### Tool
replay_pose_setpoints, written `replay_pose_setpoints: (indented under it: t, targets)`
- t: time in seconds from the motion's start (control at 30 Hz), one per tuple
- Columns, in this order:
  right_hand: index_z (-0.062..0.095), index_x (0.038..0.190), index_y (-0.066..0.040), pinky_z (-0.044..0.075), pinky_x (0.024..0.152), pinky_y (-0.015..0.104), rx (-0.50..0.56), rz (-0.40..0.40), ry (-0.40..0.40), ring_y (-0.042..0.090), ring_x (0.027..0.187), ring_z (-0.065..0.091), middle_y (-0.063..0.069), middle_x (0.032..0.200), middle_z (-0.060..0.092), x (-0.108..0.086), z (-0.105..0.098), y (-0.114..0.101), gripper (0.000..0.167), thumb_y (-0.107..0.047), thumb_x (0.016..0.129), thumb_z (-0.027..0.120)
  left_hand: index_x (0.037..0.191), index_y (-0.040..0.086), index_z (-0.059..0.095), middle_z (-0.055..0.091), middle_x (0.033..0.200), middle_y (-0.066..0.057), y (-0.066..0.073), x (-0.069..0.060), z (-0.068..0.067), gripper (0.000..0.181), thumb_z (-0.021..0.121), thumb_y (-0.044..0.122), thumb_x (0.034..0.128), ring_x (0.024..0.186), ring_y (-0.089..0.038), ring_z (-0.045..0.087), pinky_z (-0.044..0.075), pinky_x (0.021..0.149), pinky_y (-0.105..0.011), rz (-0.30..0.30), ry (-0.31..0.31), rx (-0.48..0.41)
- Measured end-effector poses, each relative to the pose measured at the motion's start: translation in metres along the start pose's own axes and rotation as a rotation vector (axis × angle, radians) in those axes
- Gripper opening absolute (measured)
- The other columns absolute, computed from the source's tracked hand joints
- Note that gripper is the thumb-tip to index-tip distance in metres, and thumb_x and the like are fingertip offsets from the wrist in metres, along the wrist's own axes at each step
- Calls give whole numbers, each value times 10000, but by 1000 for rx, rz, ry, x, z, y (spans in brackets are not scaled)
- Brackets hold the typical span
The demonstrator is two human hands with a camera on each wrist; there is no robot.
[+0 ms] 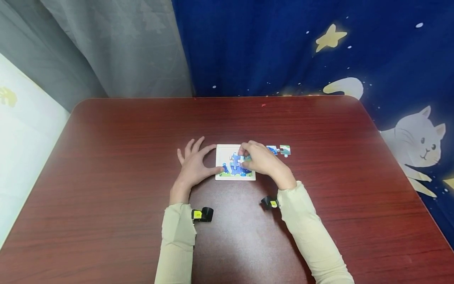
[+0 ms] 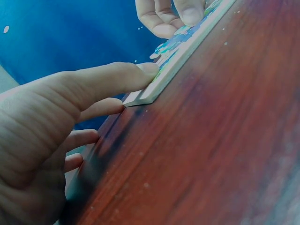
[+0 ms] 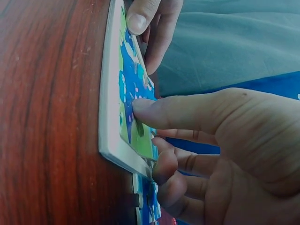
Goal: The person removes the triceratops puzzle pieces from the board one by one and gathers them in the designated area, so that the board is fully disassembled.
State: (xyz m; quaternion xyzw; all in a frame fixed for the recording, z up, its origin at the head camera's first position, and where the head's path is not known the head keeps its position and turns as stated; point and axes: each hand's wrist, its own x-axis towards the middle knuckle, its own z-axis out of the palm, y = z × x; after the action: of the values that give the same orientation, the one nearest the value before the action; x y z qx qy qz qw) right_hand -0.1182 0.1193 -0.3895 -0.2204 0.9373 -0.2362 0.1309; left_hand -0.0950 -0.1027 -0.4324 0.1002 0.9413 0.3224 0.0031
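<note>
A shallow white tray [image 1: 222,154] lies flat on the dark red counter [image 1: 124,157], with joined puzzle pieces [image 1: 235,170], mostly blue with green along the near edge, inside it. Its upper left part shows bare white.

The left hand [image 1: 193,165] is spread wide, its thumb resting on the tray's left side and its index finger touching the far left corner. The other fingers fan out over the counter.

The right hand [image 1: 262,158] is narrow, fingers bent, over the right part of the tray. Its thumb touches the blue pieces; whether it pinches one, I cannot tell from here.

Just to the right of the tray sit two loose pieces [image 1: 285,150]. Each wrist, below a pale sleeve [image 1: 177,240], wears a black device [image 1: 207,214] with a yellow label. Behind the counter hang a grey curtain [image 1: 138,47] and a blue curtain [image 1: 248,43].
</note>
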Motion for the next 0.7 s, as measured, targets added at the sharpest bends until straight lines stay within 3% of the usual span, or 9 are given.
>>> replay_pose_setpoints:
  t: [0.7]
  targets:
    - [622, 1060, -115, 448, 790, 367, -40, -27, -14, 204, 919, 534, 54, 991, 559, -1, 0, 0, 256, -123, 816, 701, 1332, 209, 528, 222, 1510, -95, 0, 0, 0, 739, 771, 473, 686, 1378, -326, 54, -107, 993, -638, -9, -6, 7]
